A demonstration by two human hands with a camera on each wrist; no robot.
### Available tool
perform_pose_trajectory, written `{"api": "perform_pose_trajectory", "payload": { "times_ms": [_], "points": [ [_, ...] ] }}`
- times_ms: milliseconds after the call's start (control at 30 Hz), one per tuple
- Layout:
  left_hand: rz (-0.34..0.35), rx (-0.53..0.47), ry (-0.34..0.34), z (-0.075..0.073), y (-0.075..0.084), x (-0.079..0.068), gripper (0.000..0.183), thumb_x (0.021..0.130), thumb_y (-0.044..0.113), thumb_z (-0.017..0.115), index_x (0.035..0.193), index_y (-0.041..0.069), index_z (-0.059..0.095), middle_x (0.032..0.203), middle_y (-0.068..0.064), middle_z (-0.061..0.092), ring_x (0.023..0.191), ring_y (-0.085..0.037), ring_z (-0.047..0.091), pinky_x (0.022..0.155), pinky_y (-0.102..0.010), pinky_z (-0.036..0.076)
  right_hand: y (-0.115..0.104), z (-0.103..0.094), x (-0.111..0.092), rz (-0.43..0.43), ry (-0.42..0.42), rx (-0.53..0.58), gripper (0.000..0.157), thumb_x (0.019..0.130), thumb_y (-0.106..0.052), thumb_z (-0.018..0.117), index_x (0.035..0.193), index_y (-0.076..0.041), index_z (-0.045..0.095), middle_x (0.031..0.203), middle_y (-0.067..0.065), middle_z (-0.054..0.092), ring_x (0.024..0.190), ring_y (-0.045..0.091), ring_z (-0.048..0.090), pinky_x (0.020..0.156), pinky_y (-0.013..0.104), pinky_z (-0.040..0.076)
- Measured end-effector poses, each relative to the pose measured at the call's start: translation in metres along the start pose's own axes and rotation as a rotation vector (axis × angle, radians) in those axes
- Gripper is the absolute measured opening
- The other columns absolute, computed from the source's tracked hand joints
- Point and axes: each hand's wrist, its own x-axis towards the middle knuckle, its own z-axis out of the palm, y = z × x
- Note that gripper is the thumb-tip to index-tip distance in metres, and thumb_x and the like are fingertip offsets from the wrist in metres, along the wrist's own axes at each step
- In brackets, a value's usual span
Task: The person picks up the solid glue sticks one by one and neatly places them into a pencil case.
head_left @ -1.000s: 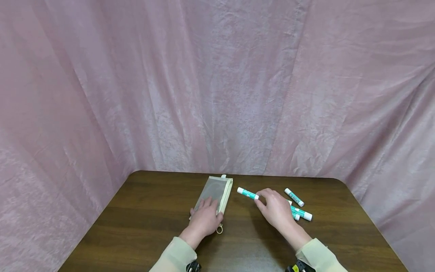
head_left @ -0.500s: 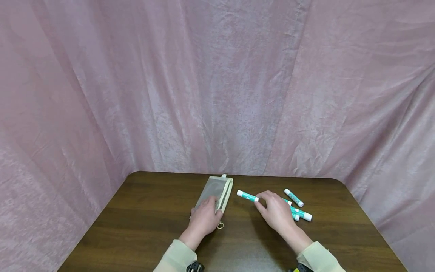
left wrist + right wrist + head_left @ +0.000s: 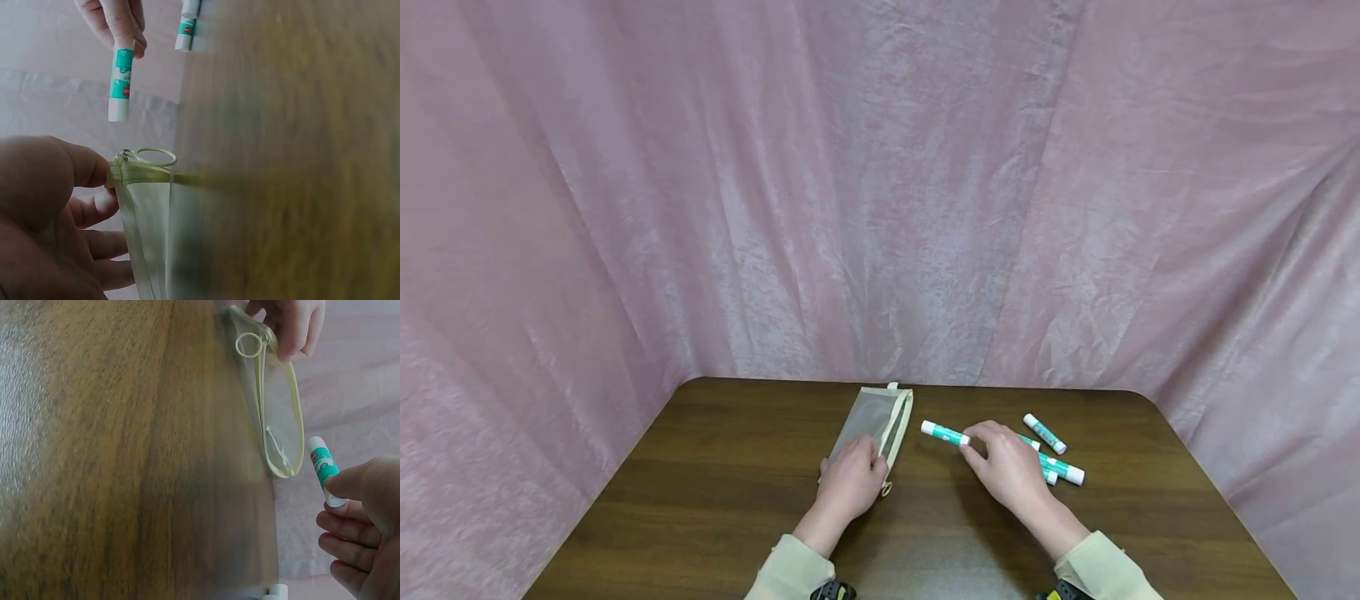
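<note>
A pale mesh zip pouch [image 3: 867, 414] with cream edging lies on the table. My left hand [image 3: 847, 483] grips its near end; in the left wrist view thumb and forefinger pinch the corner by the zip ring [image 3: 157, 156]. From the right wrist view the pouch's mouth [image 3: 282, 412] gapes along the zip. My right hand [image 3: 1009, 468] holds a white-and-teal glue stick [image 3: 944, 432] by one end, between thumb and fingers, just right of the pouch. The stick's free end points left towards the pouch without touching it.
Several more glue sticks lie right of and behind my right hand, one apart [image 3: 1045, 434] and others clustered [image 3: 1063, 470], partly hidden by the hand. The brown wooden table [image 3: 715, 500] ends at a pink curtain [image 3: 850, 208].
My left hand's fingers have curled in on the pouch edge, and its zip mouth has spread wider. The ring has shifted slightly up. My right hand with the glue stick has hardly moved.
</note>
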Motion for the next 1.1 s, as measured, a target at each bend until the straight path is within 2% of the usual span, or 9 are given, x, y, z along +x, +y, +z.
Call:
{"api": "perform_pose_trajectory", "payload": {
  "times_ms": [433,500,600,633,733,800,867,1000,1100],
  "points": [
    [-0.011,-0.128,0.087,-0.002,0.002,-0.003,0.023,0.094,0.011,0.065,0.076,0.017,0.053,0.077,0.002,0.052,0.08,-0.027,0.066,0.094,-0.086,0.042,-0.007,0.004,0.001,0.009,-0.033,0.034,0.017,0.098,-0.022,0.084,0.112,-0.014,0.082,0.117,0.003,0.079,0.105,0.03,0.077,0.079,0.051,0.062],
    [-0.011,-0.145,0.094,-0.002,0.002,-0.002,0.021,0.092,0.01,0.064,0.075,0.017,0.054,0.079,-0.001,0.057,0.085,-0.031,0.069,0.096,-0.088,0.04,-0.01,0.005,0.002,-0.003,-0.028,0.037,0.016,0.097,-0.022,0.084,0.111,-0.014,0.082,0.116,0.002,0.079,0.103,0.029,0.077,0.078,0.051,0.061],
    [0.01,-0.18,0.125,-0.001,0.0,-0.003,0.019,0.09,0.01,0.064,0.074,0.016,0.056,0.098,-0.011,0.074,0.1,-0.039,0.074,0.098,-0.091,0.037,-0.014,0.008,0.003,-0.029,-0.024,0.038,0.014,0.097,-0.021,0.084,0.109,-0.014,0.082,0.113,0.002,0.079,0.1,0.027,0.077,0.076,0.049,0.061],
    [0.019,-0.196,0.135,-0.001,-0.001,-0.003,0.019,0.089,0.01,0.064,0.074,0.016,0.056,0.107,-0.015,0.077,0.105,-0.042,0.075,0.098,-0.09,0.038,-0.015,0.009,0.004,-0.035,-0.026,0.038,0.014,0.097,-0.021,0.085,0.108,-0.015,0.082,0.113,0.001,0.079,0.098,0.026,0.077,0.075,0.048,0.061],
    [0.065,-0.209,0.181,0.003,-0.005,-0.003,0.016,0.089,0.012,0.064,0.074,0.017,0.058,0.125,-0.02,0.077,0.106,-0.044,0.075,0.091,-0.074,0.052,-0.019,0.012,0.005,-0.046,-0.036,0.034,0.012,0.097,-0.022,0.085,0.108,-0.016,0.082,0.111,-0.001,0.079,0.096,0.024,0.076,0.072,0.045,0.06],
    [0.08,-0.207,0.184,0.003,-0.006,-0.002,0.016,0.089,0.012,0.064,0.075,0.017,0.058,0.116,-0.016,0.078,0.093,-0.039,0.075,0.078,-0.059,0.057,-0.022,0.014,0.005,-0.05,-0.045,0.034,0.012,0.097,-0.022,0.085,0.107,-0.016,0.082,0.111,-0.001,0.079,0.094,0.023,0.075,0.071,0.044,0.059],
    [0.079,-0.197,0.172,0.004,-0.006,-0.001,0.017,0.09,0.012,0.064,0.076,0.018,0.057,0.098,-0.009,0.075,0.079,-0.032,0.069,0.066,-0.048,0.053,-0.024,0.016,0.006,-0.06,-0.048,0.031,0.011,0.097,-0.021,0.085,0.106,-0.016,0.082,0.109,-0.001,0.078,0.094,0.022,0.074,0.071,0.044,0.059],
    [0.047,-0.185,0.121,0.0,-0.002,0.001,0.021,0.091,0.009,0.065,0.075,0.018,0.055,0.073,0.003,0.055,0.066,-0.021,0.056,0.063,-0.042,0.047,-0.029,0.018,0.008,-0.076,-0.055,0.034,0.009,0.096,-0.02,0.085,0.104,-0.016,0.081,0.107,-0.002,0.078,0.095,0.022,0.073,0.074,0.045,0.059],
    [0.033,-0.183,0.112,-0.001,0.0,0.003,0.023,0.093,0.01,0.066,0.075,0.019,0.054,0.072,0.006,0.053,0.066,-0.018,0.055,0.064,-0.043,0.048,-0.031,0.019,0.01,-0.08,-0.058,0.037,0.009,0.096,-0.02,0.085,0.103,-0.016,0.081,0.106,-0.002,0.077,0.097,0.022,0.074,0.076,0.047,0.06]
  ]
}}
